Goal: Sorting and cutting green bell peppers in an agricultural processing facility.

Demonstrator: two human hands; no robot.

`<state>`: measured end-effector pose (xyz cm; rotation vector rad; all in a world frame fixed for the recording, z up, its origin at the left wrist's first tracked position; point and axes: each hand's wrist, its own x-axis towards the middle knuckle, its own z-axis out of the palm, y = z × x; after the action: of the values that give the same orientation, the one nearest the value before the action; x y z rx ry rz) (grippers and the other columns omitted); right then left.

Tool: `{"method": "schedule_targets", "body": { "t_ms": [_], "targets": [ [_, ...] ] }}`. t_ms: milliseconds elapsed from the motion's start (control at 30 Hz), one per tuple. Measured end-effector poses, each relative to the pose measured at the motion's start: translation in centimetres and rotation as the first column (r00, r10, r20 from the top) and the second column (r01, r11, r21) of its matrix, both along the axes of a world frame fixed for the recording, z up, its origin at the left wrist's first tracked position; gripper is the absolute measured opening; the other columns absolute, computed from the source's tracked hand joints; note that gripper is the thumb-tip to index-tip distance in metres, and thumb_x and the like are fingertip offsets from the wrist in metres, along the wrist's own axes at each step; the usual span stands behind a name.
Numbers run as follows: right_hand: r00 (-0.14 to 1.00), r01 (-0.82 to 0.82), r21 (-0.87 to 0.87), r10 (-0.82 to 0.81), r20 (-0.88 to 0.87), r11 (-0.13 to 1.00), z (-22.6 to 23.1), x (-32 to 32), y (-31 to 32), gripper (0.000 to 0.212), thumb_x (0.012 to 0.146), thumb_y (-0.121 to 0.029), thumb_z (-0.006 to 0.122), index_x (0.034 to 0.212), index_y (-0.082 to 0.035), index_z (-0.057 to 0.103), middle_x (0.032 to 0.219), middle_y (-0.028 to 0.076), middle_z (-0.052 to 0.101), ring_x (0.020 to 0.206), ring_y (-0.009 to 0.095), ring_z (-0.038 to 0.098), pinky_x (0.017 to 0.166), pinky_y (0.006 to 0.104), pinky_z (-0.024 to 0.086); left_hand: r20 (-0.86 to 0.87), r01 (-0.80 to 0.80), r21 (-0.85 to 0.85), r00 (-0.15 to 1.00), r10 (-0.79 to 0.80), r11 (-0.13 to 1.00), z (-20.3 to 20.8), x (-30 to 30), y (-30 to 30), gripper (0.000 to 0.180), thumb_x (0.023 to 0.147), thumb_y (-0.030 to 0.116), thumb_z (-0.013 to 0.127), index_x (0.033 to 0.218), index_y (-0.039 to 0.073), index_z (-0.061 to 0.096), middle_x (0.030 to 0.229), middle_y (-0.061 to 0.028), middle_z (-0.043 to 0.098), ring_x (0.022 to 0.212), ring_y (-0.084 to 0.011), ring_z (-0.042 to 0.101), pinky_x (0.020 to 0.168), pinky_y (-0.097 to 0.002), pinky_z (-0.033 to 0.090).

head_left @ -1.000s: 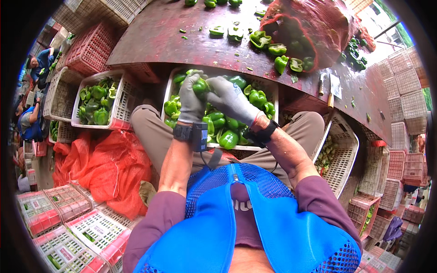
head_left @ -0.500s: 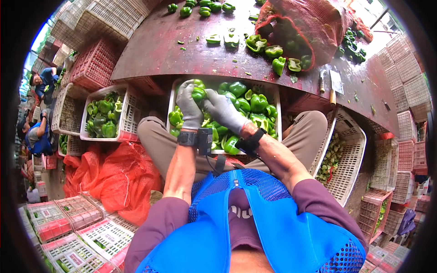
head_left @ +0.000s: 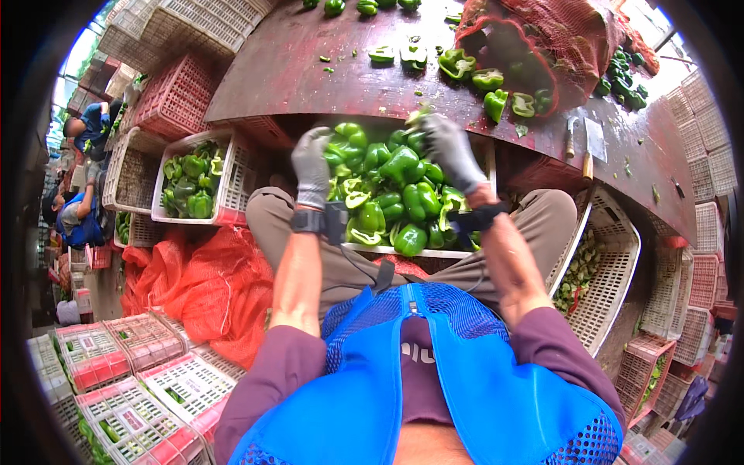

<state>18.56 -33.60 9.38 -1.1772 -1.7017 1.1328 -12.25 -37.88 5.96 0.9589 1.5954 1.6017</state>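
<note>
My left hand point(head_left: 311, 167), in a grey glove, is at the left side of a white crate point(head_left: 491, 159). Its curled fingers are against a green bell pepper point(head_left: 350, 136), though the fingertips are partly hidden. Above the crate's far right part, my gloved right hand point(head_left: 452, 152) is closed, blurred by motion. A pale green pepper scrap point(head_left: 419, 115) sticks out at its fingertips. Whole and cut green peppers point(head_left: 403, 165) fill the crate between my knees.
Beyond the crate, a dark red table point(head_left: 310, 85) bears cut peppers point(head_left: 457, 63), a red mesh sack point(head_left: 577, 46), a cleaver point(head_left: 595, 139) and a knife point(head_left: 571, 136). A scrap crate point(head_left: 612, 287) is at right. Left are a pepper crate point(head_left: 232, 174) and orange-red netting point(head_left: 209, 287). Two people work far left.
My hands have parted from the pepper they both held. The right moved right and away with a scrap, while the left stays by the pepper. The view has shifted slightly.
</note>
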Motion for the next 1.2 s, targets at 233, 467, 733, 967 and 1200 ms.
{"method": "schedule_targets", "body": {
  "t_ms": [233, 467, 733, 967, 1200],
  "targets": [
    [0.872, 0.397, 0.23, -0.444, 0.208, 0.888, 6.7, 19.5, -0.9, 0.031, 0.123, -0.032, 0.063, 0.133, -0.005, 0.074, 0.082, 0.004, 0.067, 0.072, 0.008, 0.056, 0.065, 0.0323, 0.05, -0.753, -0.273, -0.602, 0.508, -0.419, 0.75, -10.8, -6.0, 6.9, 0.073, 0.11, 0.058, 0.058, 0.175, 0.025, 0.05, 0.169, -0.015, 0.058, 0.142, -0.0457, 0.066, 0.118, -0.0668, 0.052],
    [0.177, 0.726, 0.322, -0.617, 0.767, 0.608, -5.5, 39.7, -6.1, 0.052, 0.12, -0.052, 0.055, 0.141, -0.008, 0.072, 0.117, 0.033, 0.082, 0.113, 0.058, 0.076, 0.096, 0.0649, 0.057, -0.89, -0.377, -0.423, 0.346, -0.298, 0.824, -15.7, -7.6, 10.2, 0.074, 0.12, 0.067, 0.043, 0.182, 0.027, 0.043, 0.185, -0.0108, 0.045, 0.163, -0.0426, 0.044, 0.131, -0.0681, 0.034],
    [-0.018, 0.657, 0.268, -0.34, 0.94, 0.705, -6.8, 48.4, -1.8, 0.072, 0.109, -0.041, 0.073, 0.168, -0.003, 0.057, 0.156, 0.027, 0.072, 0.144, 0.045, 0.069, 0.12, 0.0551, 0.055, -0.92, -0.337, -0.334, 0.322, -0.226, 0.881, -16.7, -6.2, 15.4, 0.069, 0.119, 0.061, 0.05, 0.179, 0.026, 0.049, 0.18, -0.0147, 0.05, 0.16, -0.0486, 0.046, 0.129, -0.071, 0.036],
    [0.635, -0.172, 0.277, -0.108, 0.765, 0.945, 6.3, 5.4, 29.8, 0.075, 0.101, -0.041, 0.084, 0.163, -0.006, 0.061, 0.158, 0.023, 0.069, 0.142, 0.043, 0.069, 0.119, 0.0522, 0.056, -0.918, -0.346, -0.356, 0.306, -0.254, 0.868, -17.3, -9.6, 16.9, 0.071, 0.118, 0.06, 0.055, 0.178, 0.023, 0.049, 0.178, -0.0181, 0.051, 0.16, -0.0512, 0.046, 0.129, -0.0708, 0.035],
    [0.339, -0.144, 0.251, -0.19, 0.921, 0.957, -7.8, -15.9, 49.2, 0.062, 0.095, -0.039, 0.085, 0.146, -0.006, 0.073, 0.151, 0.024, 0.071, 0.143, 0.045, 0.067, 0.113, 0.0532, 0.059, -0.92, -0.331, -0.353, 0.296, -0.259, 0.875, -17.3, -12.0, 18.5, 0.074, 0.118, 0.063, 0.054, 0.18, 0.024, 0.047, 0.179, -0.0173, 0.05, 0.162, -0.0515, 0.044, 0.131, -0.07, 0.034]
  ]
}}
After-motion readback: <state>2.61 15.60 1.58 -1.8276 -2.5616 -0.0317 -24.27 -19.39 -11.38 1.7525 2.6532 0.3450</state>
